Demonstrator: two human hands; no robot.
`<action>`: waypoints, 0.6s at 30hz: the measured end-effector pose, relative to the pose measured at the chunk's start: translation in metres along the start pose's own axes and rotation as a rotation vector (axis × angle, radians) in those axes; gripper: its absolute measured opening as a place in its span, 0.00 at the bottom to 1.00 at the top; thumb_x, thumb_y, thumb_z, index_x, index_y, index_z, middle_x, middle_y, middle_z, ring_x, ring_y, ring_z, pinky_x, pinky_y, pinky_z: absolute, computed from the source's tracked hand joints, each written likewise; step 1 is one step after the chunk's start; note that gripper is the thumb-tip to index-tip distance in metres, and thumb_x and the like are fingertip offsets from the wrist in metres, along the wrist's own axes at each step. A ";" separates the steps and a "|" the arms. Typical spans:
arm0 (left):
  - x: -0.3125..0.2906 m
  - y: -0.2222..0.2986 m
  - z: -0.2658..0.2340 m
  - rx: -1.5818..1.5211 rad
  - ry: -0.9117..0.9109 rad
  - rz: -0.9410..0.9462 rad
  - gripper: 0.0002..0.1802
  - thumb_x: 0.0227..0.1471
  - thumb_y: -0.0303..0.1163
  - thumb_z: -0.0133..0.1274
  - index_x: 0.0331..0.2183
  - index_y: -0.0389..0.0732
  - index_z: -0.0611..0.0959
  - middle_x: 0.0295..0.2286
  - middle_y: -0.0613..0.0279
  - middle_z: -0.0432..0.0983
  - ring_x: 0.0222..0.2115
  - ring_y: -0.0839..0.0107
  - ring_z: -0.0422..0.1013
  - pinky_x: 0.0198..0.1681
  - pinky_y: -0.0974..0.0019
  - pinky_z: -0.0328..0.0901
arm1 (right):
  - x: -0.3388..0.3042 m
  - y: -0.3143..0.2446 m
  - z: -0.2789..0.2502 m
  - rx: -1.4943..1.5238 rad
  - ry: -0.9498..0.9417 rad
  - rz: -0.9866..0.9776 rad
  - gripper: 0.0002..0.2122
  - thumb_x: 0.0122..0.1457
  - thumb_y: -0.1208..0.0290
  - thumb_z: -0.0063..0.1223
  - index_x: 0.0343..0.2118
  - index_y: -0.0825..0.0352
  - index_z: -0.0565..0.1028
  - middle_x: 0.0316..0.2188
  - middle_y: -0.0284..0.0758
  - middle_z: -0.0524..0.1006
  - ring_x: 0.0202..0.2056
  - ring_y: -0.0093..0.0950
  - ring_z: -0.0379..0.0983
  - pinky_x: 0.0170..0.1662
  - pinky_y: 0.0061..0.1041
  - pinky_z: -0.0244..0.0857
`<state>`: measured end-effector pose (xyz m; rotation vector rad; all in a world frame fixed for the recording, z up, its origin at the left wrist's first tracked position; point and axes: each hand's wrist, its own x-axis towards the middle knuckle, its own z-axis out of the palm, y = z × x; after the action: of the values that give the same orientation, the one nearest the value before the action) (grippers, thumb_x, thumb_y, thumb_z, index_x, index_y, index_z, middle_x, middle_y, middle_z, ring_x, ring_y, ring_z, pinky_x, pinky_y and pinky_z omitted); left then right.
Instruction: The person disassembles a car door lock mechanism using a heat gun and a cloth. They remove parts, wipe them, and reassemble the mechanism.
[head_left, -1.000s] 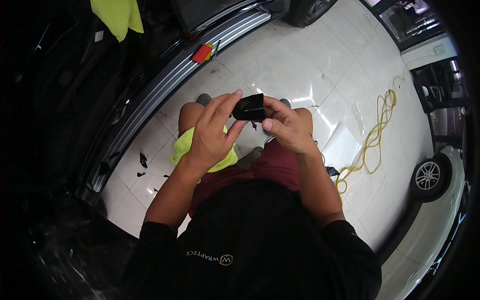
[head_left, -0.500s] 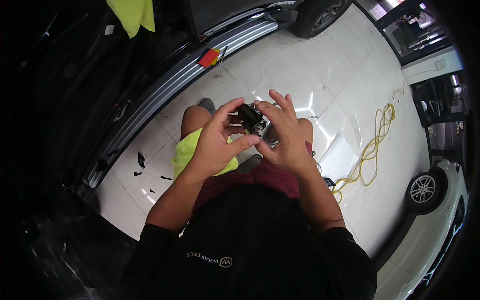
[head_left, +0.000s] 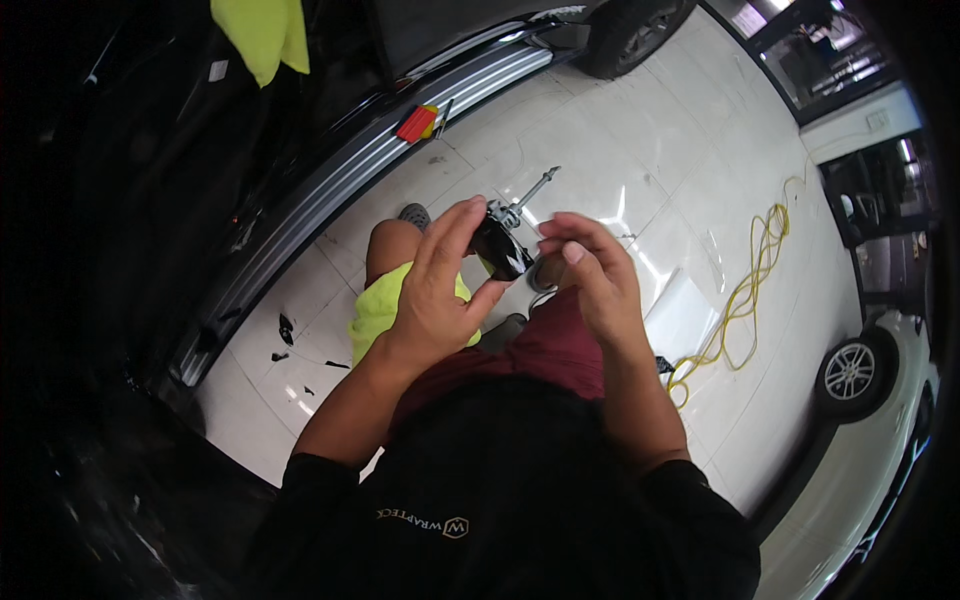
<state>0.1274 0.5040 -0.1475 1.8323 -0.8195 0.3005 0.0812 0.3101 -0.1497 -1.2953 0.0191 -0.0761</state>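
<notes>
The left fingers (head_left: 452,232) hide some of the glossy black part (head_left: 501,250).

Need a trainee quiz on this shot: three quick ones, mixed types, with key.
1. Short answer: which hand holds the glossy black part?
2. True or false: a yellow-green cloth lies over the person's left thigh.
3. Pick one: the red tool rests on (a) the white sheet, (b) the car's ribbed silver sill, (c) the floor.

Key:
1. The left hand; the right hand holds nothing.
2. True
3. b
</notes>
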 end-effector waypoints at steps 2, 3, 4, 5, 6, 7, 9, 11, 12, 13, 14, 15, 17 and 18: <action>0.004 -0.003 0.003 0.096 -0.062 0.137 0.45 0.36 0.17 0.63 0.57 0.34 0.62 0.52 0.45 0.63 0.48 0.55 0.67 0.51 0.62 0.67 | 0.002 0.000 -0.003 0.283 -0.128 0.216 0.18 0.60 0.73 0.51 0.52 0.73 0.67 0.47 0.39 0.72 0.46 0.27 0.69 0.52 0.30 0.62; 0.006 -0.006 0.004 0.139 -0.096 0.200 0.45 0.36 0.17 0.63 0.57 0.35 0.61 0.52 0.44 0.63 0.49 0.54 0.66 0.52 0.62 0.66 | 0.001 0.001 0.005 0.389 -0.087 0.245 0.16 0.59 0.72 0.52 0.49 0.72 0.70 0.45 0.36 0.72 0.46 0.24 0.68 0.52 0.27 0.61; 0.008 -0.007 0.003 0.188 -0.129 0.264 0.46 0.36 0.18 0.63 0.57 0.35 0.61 0.52 0.43 0.63 0.50 0.53 0.66 0.53 0.62 0.66 | 0.002 0.004 0.008 0.419 -0.081 0.233 0.16 0.59 0.73 0.52 0.49 0.72 0.70 0.45 0.35 0.73 0.46 0.24 0.68 0.52 0.27 0.60; 0.012 0.001 -0.004 0.188 -0.154 0.239 0.46 0.36 0.17 0.63 0.57 0.36 0.60 0.54 0.44 0.61 0.54 0.53 0.63 0.54 0.58 0.64 | 0.004 0.007 0.010 0.449 -0.075 0.221 0.16 0.59 0.73 0.52 0.49 0.72 0.70 0.44 0.35 0.73 0.46 0.24 0.68 0.52 0.27 0.60; 0.012 0.000 -0.003 0.115 -0.148 0.186 0.45 0.37 0.17 0.62 0.57 0.36 0.61 0.54 0.44 0.60 0.54 0.52 0.63 0.55 0.58 0.63 | 0.005 0.010 0.010 0.478 -0.070 0.208 0.16 0.59 0.73 0.52 0.50 0.71 0.70 0.44 0.34 0.73 0.46 0.24 0.68 0.52 0.27 0.60; 0.011 -0.002 -0.002 0.052 -0.138 0.127 0.44 0.37 0.17 0.61 0.57 0.35 0.62 0.55 0.44 0.60 0.54 0.51 0.62 0.55 0.58 0.62 | 0.006 0.014 0.012 0.549 -0.104 0.207 0.17 0.57 0.76 0.53 0.50 0.70 0.69 0.44 0.34 0.72 0.47 0.23 0.67 0.52 0.26 0.60; 0.010 0.003 -0.004 -0.105 -0.125 -0.022 0.42 0.39 0.19 0.61 0.57 0.36 0.63 0.55 0.44 0.60 0.54 0.50 0.62 0.56 0.57 0.60 | 0.005 0.021 0.017 0.590 -0.113 0.170 0.19 0.56 0.78 0.53 0.51 0.70 0.68 0.45 0.34 0.72 0.48 0.24 0.67 0.53 0.26 0.59; 0.007 0.008 -0.011 0.028 -0.191 -0.093 0.40 0.41 0.20 0.61 0.56 0.36 0.64 0.53 0.44 0.61 0.53 0.51 0.62 0.54 0.57 0.61 | 0.006 0.021 0.022 0.642 -0.130 0.148 0.21 0.55 0.81 0.53 0.53 0.69 0.67 0.46 0.35 0.71 0.49 0.25 0.66 0.55 0.27 0.58; 0.007 0.009 -0.014 0.095 -0.222 -0.129 0.39 0.41 0.21 0.60 0.56 0.36 0.64 0.53 0.44 0.62 0.53 0.51 0.63 0.54 0.57 0.62 | 0.006 0.023 0.022 0.651 -0.127 0.149 0.21 0.55 0.82 0.52 0.53 0.69 0.67 0.47 0.35 0.71 0.50 0.25 0.65 0.56 0.27 0.57; 0.007 0.012 -0.015 0.120 -0.210 -0.117 0.36 0.42 0.22 0.60 0.55 0.36 0.66 0.51 0.45 0.65 0.51 0.51 0.65 0.51 0.58 0.63 | 0.005 0.026 0.023 0.659 -0.129 0.155 0.21 0.54 0.82 0.52 0.53 0.69 0.66 0.48 0.35 0.70 0.51 0.26 0.65 0.57 0.27 0.56; 0.005 0.013 -0.013 0.110 -0.188 -0.116 0.36 0.42 0.22 0.60 0.55 0.36 0.66 0.50 0.46 0.65 0.51 0.51 0.65 0.51 0.58 0.64 | 0.003 0.028 0.023 0.666 -0.132 0.162 0.22 0.54 0.82 0.51 0.54 0.69 0.66 0.49 0.36 0.70 0.51 0.26 0.65 0.58 0.28 0.56; 0.005 0.013 -0.011 0.100 -0.166 -0.116 0.36 0.42 0.21 0.60 0.54 0.36 0.67 0.49 0.46 0.66 0.50 0.51 0.66 0.51 0.58 0.64 | 0.003 0.028 0.024 0.666 -0.154 0.162 0.22 0.54 0.83 0.51 0.54 0.69 0.66 0.50 0.36 0.69 0.52 0.26 0.64 0.58 0.28 0.55; 0.004 0.011 -0.008 0.112 -0.119 -0.095 0.36 0.41 0.21 0.60 0.54 0.35 0.67 0.49 0.46 0.67 0.50 0.50 0.66 0.51 0.57 0.64 | 0.003 0.024 0.026 0.662 -0.203 0.164 0.23 0.54 0.84 0.49 0.55 0.70 0.65 0.53 0.36 0.68 0.54 0.27 0.63 0.59 0.28 0.54; 0.003 0.010 -0.006 0.133 -0.098 -0.073 0.36 0.41 0.20 0.60 0.54 0.35 0.67 0.48 0.46 0.68 0.49 0.50 0.67 0.51 0.57 0.64 | 0.003 0.024 0.025 0.644 -0.206 0.164 0.24 0.53 0.84 0.49 0.55 0.70 0.64 0.53 0.36 0.68 0.55 0.27 0.63 0.59 0.27 0.54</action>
<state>0.1245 0.5064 -0.1362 2.0096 -0.8138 0.2246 0.0865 0.3408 -0.1656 -0.6498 -0.0709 0.1806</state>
